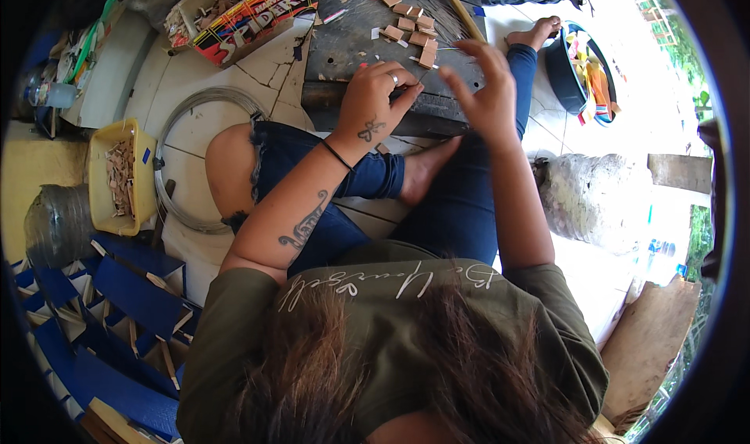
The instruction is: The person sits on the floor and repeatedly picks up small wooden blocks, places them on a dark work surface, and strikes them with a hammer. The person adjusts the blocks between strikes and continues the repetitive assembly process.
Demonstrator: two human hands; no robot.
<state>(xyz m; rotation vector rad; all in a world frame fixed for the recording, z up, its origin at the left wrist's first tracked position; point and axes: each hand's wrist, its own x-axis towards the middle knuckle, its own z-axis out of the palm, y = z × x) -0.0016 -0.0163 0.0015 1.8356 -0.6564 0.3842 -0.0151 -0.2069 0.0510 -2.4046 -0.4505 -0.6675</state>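
I sit cross-legged on a tiled floor facing a dark, worn wooden block [344, 37]. Several small tan wood pieces [410, 26] lie on its top, and a hammer [461, 10] rests at its far edge. My left hand [375, 100], with a ring on one finger, pinches one end of a thin pale sliver [428, 70] over the block's near edge. My right hand [484, 88] meets it from the right, thumb and forefinger at the sliver's other end and the remaining fingers spread. The sliver is tiny and mostly hidden by my fingertips.
A coil of grey wire [205, 100] lies on the floor at left, beside a yellow tub of wood chips [117, 174]. Blue strips [117, 311] are piled at lower left. A colourful cardboard box [250, 14], a dark basin of coloured scraps [582, 73] and another person's foot [535, 31] lie beyond.
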